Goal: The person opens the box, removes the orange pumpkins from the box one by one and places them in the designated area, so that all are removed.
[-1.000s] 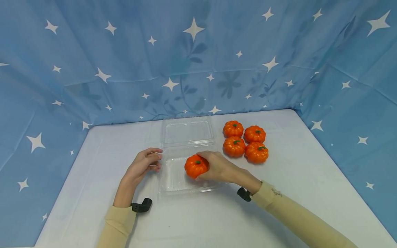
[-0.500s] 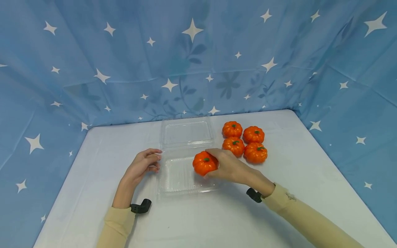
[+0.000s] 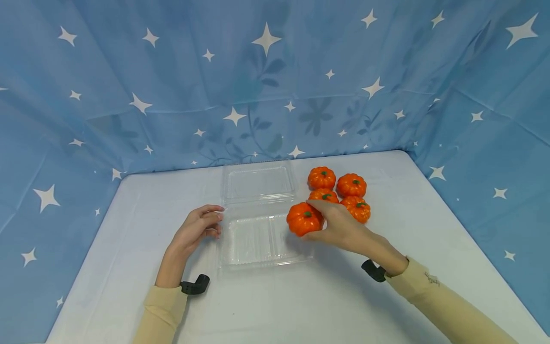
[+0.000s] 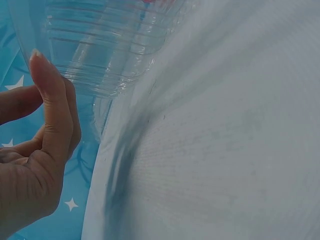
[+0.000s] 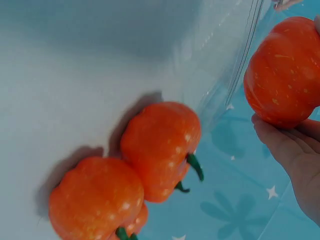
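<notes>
In the head view my right hand (image 3: 343, 228) grips a small orange toy pumpkin (image 3: 302, 219) between thumb and fingers. The pumpkin hangs over the right end of a clear plastic clamshell box (image 3: 249, 241), whose lid (image 3: 259, 184) lies folded back behind it. Seen from the right wrist, the held pumpkin (image 5: 282, 72) is raised off the table. My left hand (image 3: 195, 229) stays at the box's left edge, fingers loosely bent. In the left wrist view a fingertip of that hand (image 4: 50, 110) meets the clear rim; I cannot tell how firmly it touches.
Several more toy pumpkins sit clustered to the right of the lid, among them one at the back (image 3: 321, 177) and one at front right (image 3: 358, 208). The white-covered table (image 3: 258, 306) ends at a blue star-patterned curtain (image 3: 172, 71).
My right hand has carried the pumpkin to the right and slightly up, from over the middle of the box to its right end. The left hand has held its place.
</notes>
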`<state>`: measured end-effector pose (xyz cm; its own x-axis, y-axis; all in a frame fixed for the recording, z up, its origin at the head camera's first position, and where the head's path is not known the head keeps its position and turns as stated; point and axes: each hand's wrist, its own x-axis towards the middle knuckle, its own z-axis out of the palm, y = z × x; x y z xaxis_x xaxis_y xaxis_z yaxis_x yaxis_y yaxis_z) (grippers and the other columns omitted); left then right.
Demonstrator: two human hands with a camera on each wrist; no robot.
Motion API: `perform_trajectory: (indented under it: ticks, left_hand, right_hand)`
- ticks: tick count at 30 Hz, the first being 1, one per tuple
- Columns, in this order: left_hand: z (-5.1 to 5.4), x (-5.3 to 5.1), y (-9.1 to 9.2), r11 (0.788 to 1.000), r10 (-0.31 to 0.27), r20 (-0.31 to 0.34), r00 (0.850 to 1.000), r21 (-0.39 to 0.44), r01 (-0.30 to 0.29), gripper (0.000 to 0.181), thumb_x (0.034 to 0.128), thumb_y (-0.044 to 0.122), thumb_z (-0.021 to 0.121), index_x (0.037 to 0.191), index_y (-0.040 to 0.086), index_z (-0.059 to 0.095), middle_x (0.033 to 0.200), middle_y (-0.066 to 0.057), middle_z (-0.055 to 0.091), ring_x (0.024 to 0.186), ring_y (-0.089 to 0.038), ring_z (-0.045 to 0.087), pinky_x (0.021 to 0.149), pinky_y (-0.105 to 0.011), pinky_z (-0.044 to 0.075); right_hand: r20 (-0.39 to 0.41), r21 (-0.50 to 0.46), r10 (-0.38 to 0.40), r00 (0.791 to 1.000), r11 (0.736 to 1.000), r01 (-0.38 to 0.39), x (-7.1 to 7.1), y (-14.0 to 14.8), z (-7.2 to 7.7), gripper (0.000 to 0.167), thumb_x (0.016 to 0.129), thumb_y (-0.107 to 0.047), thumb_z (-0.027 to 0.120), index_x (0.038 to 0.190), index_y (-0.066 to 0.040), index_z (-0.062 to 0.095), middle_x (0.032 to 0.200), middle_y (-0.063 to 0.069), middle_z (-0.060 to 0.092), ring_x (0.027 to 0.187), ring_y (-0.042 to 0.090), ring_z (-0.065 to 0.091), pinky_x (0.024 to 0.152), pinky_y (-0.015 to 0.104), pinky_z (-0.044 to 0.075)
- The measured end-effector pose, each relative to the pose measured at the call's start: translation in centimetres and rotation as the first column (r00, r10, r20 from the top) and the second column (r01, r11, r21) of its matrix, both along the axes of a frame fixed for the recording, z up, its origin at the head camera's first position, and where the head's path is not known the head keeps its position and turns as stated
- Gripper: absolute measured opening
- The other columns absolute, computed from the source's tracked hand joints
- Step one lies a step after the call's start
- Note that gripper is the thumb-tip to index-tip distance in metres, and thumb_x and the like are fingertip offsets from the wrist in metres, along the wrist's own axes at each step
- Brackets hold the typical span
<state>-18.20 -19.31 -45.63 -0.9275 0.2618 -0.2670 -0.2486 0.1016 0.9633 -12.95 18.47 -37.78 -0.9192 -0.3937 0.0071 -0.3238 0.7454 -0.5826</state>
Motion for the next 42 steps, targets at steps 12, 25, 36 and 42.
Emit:
perform_trajectory:
  ticks: [12,25,36,42]
  left_hand:
    - [0.3,0.0,0.1,1.0,0.001,0.002,1.0,0.006,-0.001,0.046,0.1037,0.013,0.057,0.142,-0.011,0.045,0.094,-0.008,0.065,0.07,-0.013,0.063,0.065,-0.029,0.058]
    - [0.2,0.1,0.0,1.0,0.006,0.015,1.0,0.007,-0.007,0.046,0.1042,0.014,0.057,0.141,-0.011,0.045,0.092,-0.007,0.066,0.069,-0.013,0.063,0.065,-0.03,0.059]
    - [0.3,0.2,0.1,1.0,0.012,0.02,1.0,-0.004,-0.012,0.045,0.1039,0.011,0.056,0.142,-0.011,0.045,0.094,-0.008,0.065,0.069,-0.013,0.063,0.065,-0.028,0.058]
    - [0.3,0.2,0.1,1.0,0.005,0.015,1.0,-0.007,-0.005,0.045,0.1042,0.011,0.055,0.142,-0.011,0.045,0.095,-0.008,0.065,0.07,-0.013,0.063,0.065,-0.028,0.058]
  right_hand:
    - [-0.043,0.018,-0.057,0.997,0.998,0.058,0.9,3.2,-0.3,0.074,0.082,-0.023,0.087,0.142,0.004,0.054,0.134,0.018,0.064,0.122,0.037,0.062,0.096,0.056,0.056]
    - [-0.054,0.083,-0.06,0.997,0.994,0.064,1.3,4.4,-2.6,0.072,0.077,-0.019,0.091,0.134,0.008,0.056,0.127,0.02,0.064,0.117,0.037,0.061,0.095,0.054,0.057]
    - [-0.037,0.115,-0.086,0.996,0.989,0.09,1.1,4.7,-4.7,0.079,0.077,-0.021,0.092,0.138,0.009,0.052,0.133,0.026,0.06,0.122,0.041,0.06,0.099,0.056,0.054]
    - [-0.024,0.163,-0.092,0.995,0.982,0.095,1.0,4.5,-5.1,0.083,0.08,-0.021,0.09,0.143,0.012,0.049,0.141,0.031,0.054,0.129,0.046,0.055,0.102,0.057,0.052]
